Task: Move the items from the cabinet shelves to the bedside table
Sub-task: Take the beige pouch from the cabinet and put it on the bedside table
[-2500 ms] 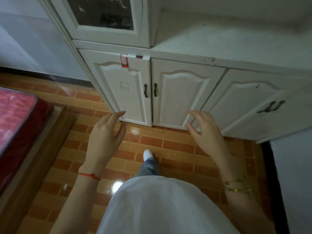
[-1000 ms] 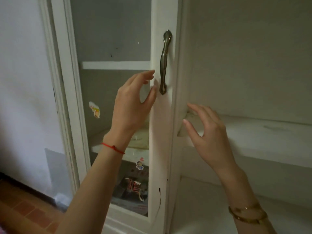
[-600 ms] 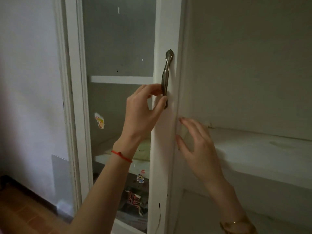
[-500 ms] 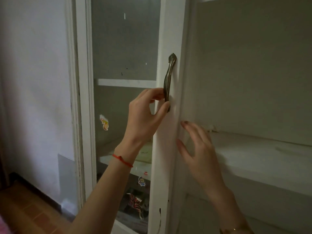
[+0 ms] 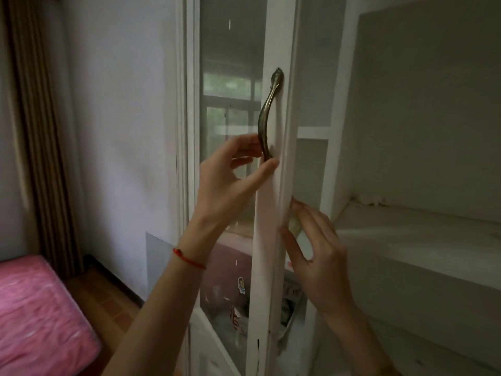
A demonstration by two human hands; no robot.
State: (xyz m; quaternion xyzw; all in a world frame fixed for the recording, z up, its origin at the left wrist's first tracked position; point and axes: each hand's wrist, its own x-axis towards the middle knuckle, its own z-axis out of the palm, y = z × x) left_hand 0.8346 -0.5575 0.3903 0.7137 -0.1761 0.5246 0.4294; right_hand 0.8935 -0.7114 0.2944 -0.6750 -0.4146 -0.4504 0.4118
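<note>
- A bedroom in a home is shown.
- A bed [image 5: 40,316] with a pink cover is seen at lower left.
- A brown curtain [image 5: 40,131] is hung beside a white wall.
- A white glass-doored cabinet [image 5: 230,77] with painted shelves [image 5: 420,240] is fitted alongside.

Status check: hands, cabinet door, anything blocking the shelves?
Left hand pinching door handle. Right hand open at door edge, holding nothing. Glass door ajar, items on the lower shelf behind it. Door frame in the way.
</note>
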